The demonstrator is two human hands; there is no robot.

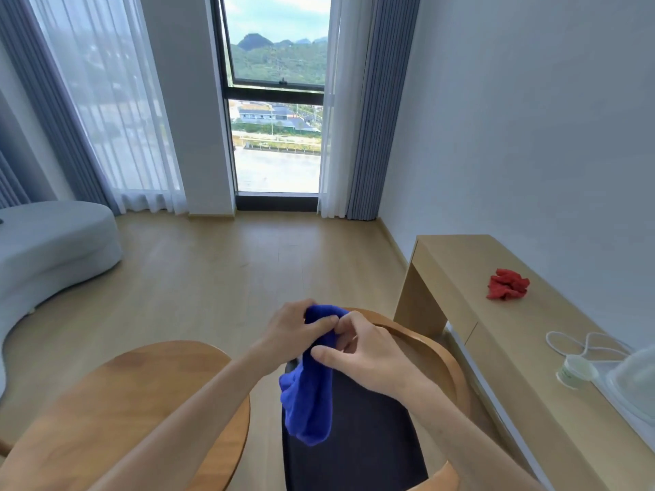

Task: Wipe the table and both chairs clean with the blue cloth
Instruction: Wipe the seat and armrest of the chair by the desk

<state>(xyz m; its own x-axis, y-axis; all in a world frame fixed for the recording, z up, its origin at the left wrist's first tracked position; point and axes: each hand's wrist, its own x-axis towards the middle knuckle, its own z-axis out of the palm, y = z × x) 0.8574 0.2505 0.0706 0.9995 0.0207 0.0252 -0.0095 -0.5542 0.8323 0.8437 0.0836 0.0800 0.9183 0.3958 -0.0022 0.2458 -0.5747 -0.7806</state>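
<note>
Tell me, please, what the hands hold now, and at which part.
Both the left hand and the right hand pinch the blue cloth at its upper end; the rest hangs down.

1. Blue cloth [308,391]: bunched up, top end pinched between both hands, rest hanging down over the chair.
2. Table [117,402]: round, wooden, lower left.
3. Chair [358,437]: dark seat, curved wooden back, just right of the table.
</note>
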